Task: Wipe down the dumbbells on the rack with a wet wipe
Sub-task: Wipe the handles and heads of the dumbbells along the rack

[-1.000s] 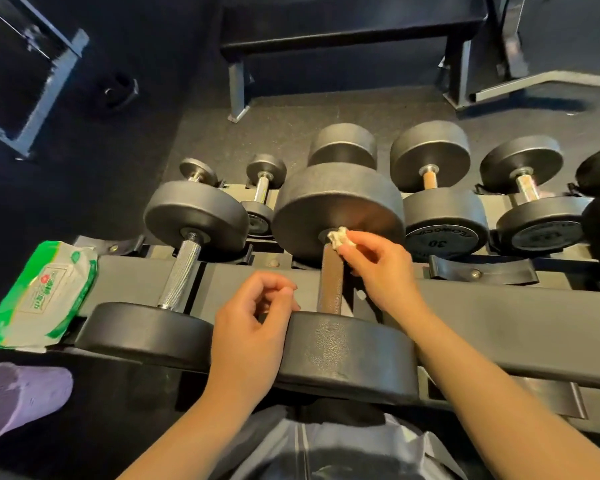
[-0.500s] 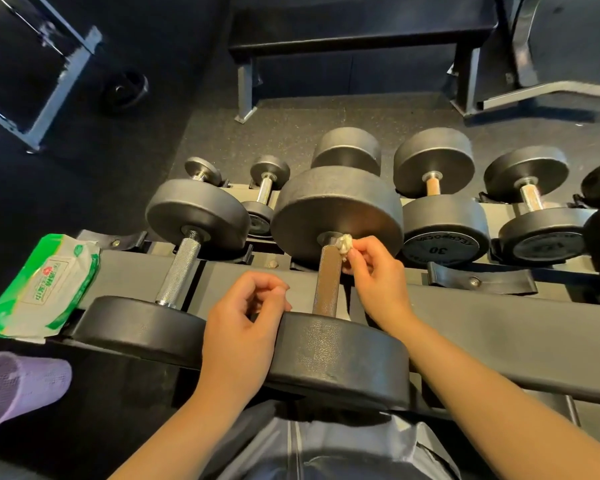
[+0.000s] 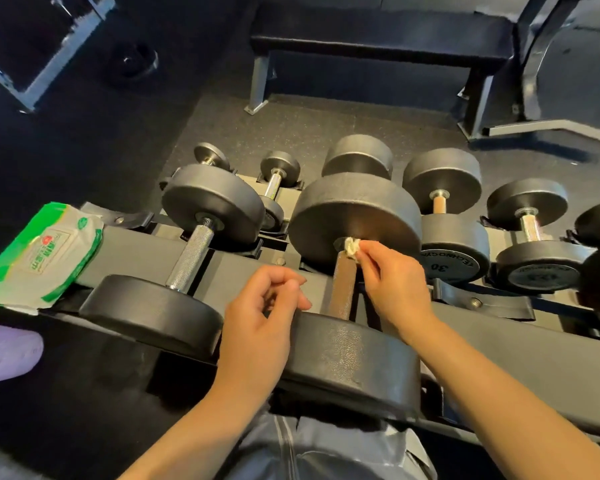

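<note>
- Right hand [image 3: 394,285] pinching a small crumpled wet wipe [image 3: 352,246] between thumb and fingertips, pressed against the far end of the brownish handle [image 3: 343,289] where it meets the far head of the big dumbbell [image 3: 355,216].
- Left hand [image 3: 257,327] resting against the left edge of the near head [image 3: 354,368] of that same dumbbell, fingers loosely curled, gripping nothing.
- Big dumbbell lying front to back across the dark rack [image 3: 520,344], on the upper tier, directly ahead of the person.
- Just to the left on the same tier, a smaller dumbbell [image 3: 212,209] with a knurled silver handle, untouched by either hand.
- On the lower tier beyond: two little dumbbells [image 3: 279,168] at left, then one mostly hidden behind the big head, then one marked 30 [image 3: 454,244] with a pale handle, and further ones toward the right edge.
- Green-and-white pack of wipes [image 3: 42,254] lying flat on the left end of the rack, beside the smaller dumbbell's near head.
- Pale purple mesh-like object [image 3: 4,355] at the lower left edge, only partly in view; cannot tell what.
- Dark flat bench [image 3: 378,39] on grey legs standing on the speckled floor behind the rack.
- Grey clothing visible at the bottom between the forearms.
</note>
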